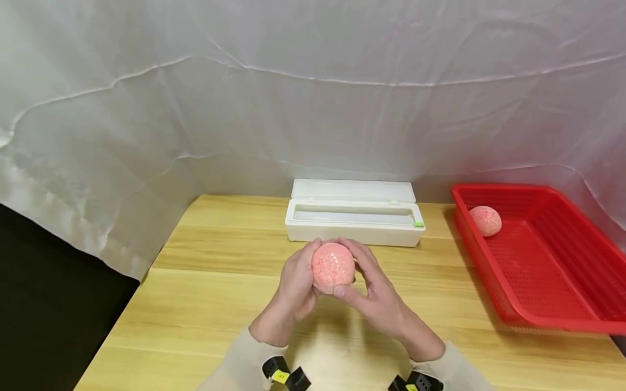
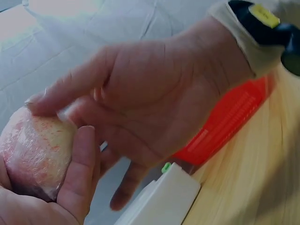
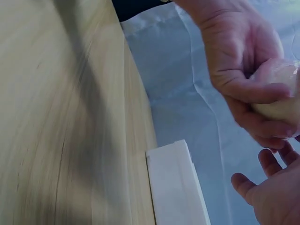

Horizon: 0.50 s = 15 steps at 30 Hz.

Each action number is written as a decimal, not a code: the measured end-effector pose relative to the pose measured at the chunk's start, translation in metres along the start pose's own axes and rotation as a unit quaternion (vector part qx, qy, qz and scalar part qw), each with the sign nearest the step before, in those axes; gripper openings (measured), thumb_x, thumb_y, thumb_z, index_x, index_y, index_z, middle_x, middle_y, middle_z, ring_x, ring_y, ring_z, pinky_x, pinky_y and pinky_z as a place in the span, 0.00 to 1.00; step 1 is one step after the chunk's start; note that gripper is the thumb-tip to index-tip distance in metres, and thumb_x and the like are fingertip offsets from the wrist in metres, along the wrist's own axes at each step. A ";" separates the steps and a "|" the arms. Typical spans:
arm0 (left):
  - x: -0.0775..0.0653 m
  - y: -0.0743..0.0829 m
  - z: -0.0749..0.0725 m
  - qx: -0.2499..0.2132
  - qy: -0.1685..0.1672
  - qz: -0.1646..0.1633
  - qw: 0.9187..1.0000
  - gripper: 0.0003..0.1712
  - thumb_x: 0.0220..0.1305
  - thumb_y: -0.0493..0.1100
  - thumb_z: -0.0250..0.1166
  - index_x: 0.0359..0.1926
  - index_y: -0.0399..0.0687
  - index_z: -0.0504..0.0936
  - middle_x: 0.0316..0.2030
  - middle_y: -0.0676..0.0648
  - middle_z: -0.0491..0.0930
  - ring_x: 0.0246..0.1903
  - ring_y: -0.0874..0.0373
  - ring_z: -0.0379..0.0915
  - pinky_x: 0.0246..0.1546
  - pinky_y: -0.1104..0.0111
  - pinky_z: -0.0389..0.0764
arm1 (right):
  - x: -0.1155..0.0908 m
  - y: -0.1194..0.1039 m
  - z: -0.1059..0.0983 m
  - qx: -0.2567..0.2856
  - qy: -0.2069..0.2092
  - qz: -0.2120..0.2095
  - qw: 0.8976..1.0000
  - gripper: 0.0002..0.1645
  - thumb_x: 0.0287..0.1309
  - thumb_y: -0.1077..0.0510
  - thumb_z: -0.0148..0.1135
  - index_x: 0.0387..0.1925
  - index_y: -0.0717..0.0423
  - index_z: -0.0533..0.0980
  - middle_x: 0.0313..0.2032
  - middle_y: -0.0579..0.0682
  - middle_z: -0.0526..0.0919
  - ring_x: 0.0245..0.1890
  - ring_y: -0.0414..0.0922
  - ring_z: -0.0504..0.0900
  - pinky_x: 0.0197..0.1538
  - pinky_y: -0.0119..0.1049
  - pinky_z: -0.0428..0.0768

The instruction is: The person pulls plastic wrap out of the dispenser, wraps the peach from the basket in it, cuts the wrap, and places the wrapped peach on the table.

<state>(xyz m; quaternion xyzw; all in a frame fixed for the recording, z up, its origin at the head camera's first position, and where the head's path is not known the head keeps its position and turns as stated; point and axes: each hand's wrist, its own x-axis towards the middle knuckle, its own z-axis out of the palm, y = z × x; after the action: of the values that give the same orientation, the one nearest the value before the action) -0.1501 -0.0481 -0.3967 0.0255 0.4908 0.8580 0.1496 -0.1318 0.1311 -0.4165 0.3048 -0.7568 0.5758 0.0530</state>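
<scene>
A pink speckled ball (image 1: pixel 333 267), wrapped in shiny clear plastic film, is between both hands above the table. My left hand (image 1: pixel 296 282) grips it from the left; the right wrist view shows the left fingers (image 3: pixel 267 93) curled round it. From the right, my right hand (image 1: pixel 379 298) holds the ball with the thumb at its lower edge and a finger along its upper side. In the left wrist view, the right thumb (image 2: pixel 51 101) touches the wrapped ball (image 2: pixel 40 154), while other right fingers extend away from it.
Behind the hands stands a white cling film dispenser (image 1: pixel 354 234), lid raised, with a roll inside and a green slider (image 1: pixel 418 224) at its right end. A red plastic basket (image 1: pixel 508 304) on the right contains another pink ball (image 1: pixel 486 220). Pale cloth (image 1: pixel 313 119) hangs behind the wooden table (image 1: pixel 205 304).
</scene>
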 end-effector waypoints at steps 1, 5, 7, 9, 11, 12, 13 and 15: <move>0.000 0.000 0.001 -0.009 0.002 0.000 1.000 0.29 0.84 0.52 0.44 0.62 0.31 0.77 0.40 0.46 0.85 0.32 0.57 0.88 0.30 0.69 0.89 | 0.001 0.000 0.000 0.000 -0.002 0.001 1.000 0.47 0.68 0.60 0.69 0.82 0.45 0.57 0.75 0.48 0.65 0.71 0.45 0.68 0.69 0.40 0.74; -0.001 -0.004 0.009 -0.039 0.033 0.023 0.998 0.27 0.83 0.49 0.45 0.63 0.32 0.79 0.49 0.44 0.84 0.43 0.58 0.86 0.39 0.70 0.89 | 0.002 -0.002 0.004 0.011 0.012 0.032 0.999 0.49 0.68 0.53 0.71 0.82 0.46 0.56 0.77 0.49 0.66 0.71 0.49 0.69 0.67 0.41 0.75; -0.002 -0.007 0.014 -0.040 0.050 0.034 0.997 0.28 0.83 0.49 0.46 0.65 0.33 0.79 0.56 0.43 0.82 0.50 0.58 0.83 0.45 0.69 0.88 | 0.001 -0.004 0.011 0.005 0.031 0.050 0.998 0.51 0.66 0.53 0.73 0.82 0.46 0.55 0.76 0.54 0.66 0.69 0.55 0.71 0.60 0.39 0.81; -0.002 -0.008 0.016 -0.038 0.063 0.037 0.997 0.28 0.83 0.49 0.47 0.66 0.34 0.79 0.60 0.42 0.80 0.53 0.56 0.80 0.48 0.67 0.87 | 0.002 -0.006 0.017 -0.035 0.050 0.043 0.997 0.55 0.61 0.55 0.77 0.81 0.48 0.55 0.74 0.58 0.67 0.66 0.57 0.73 0.55 0.42 0.85; -0.003 -0.008 0.018 -0.035 0.068 0.034 0.997 0.28 0.82 0.49 0.47 0.66 0.34 0.79 0.62 0.41 0.79 0.55 0.54 0.78 0.52 0.64 0.87 | 0.002 -0.007 0.022 -0.085 0.068 0.022 0.994 0.57 0.56 0.58 0.80 0.79 0.53 0.55 0.71 0.61 0.69 0.64 0.58 0.76 0.53 0.47 0.88; -0.003 -0.008 0.018 -0.034 0.066 0.028 0.997 0.28 0.82 0.50 0.47 0.66 0.35 0.80 0.62 0.41 0.78 0.54 0.54 0.78 0.50 0.65 0.87 | 0.002 -0.006 0.023 -0.111 0.073 0.007 0.991 0.58 0.55 0.58 0.81 0.78 0.54 0.55 0.70 0.61 0.70 0.63 0.57 0.76 0.55 0.49 0.87; -0.003 -0.007 0.017 -0.035 0.061 0.022 0.997 0.28 0.82 0.50 0.47 0.66 0.36 0.80 0.62 0.41 0.78 0.54 0.54 0.79 0.49 0.64 0.87 | 0.002 -0.006 0.023 -0.122 0.074 -0.004 0.990 0.58 0.54 0.59 0.81 0.78 0.56 0.55 0.70 0.61 0.70 0.64 0.56 0.76 0.57 0.50 0.86; -0.004 -0.005 0.015 -0.046 0.039 -0.002 0.998 0.28 0.82 0.51 0.47 0.68 0.40 0.79 0.61 0.41 0.79 0.52 0.52 0.81 0.46 0.62 0.89 | 0.002 -0.007 0.020 -0.120 0.066 -0.006 0.991 0.60 0.52 0.59 0.83 0.79 0.54 0.55 0.71 0.59 0.70 0.65 0.53 0.76 0.61 0.51 0.84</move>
<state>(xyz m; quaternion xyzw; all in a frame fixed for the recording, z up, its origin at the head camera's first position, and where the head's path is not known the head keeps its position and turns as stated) -0.1425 -0.0342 -0.3923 -0.0161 0.4565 0.8796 0.1327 -0.1242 0.1113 -0.4168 0.2624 -0.8133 0.4994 0.1424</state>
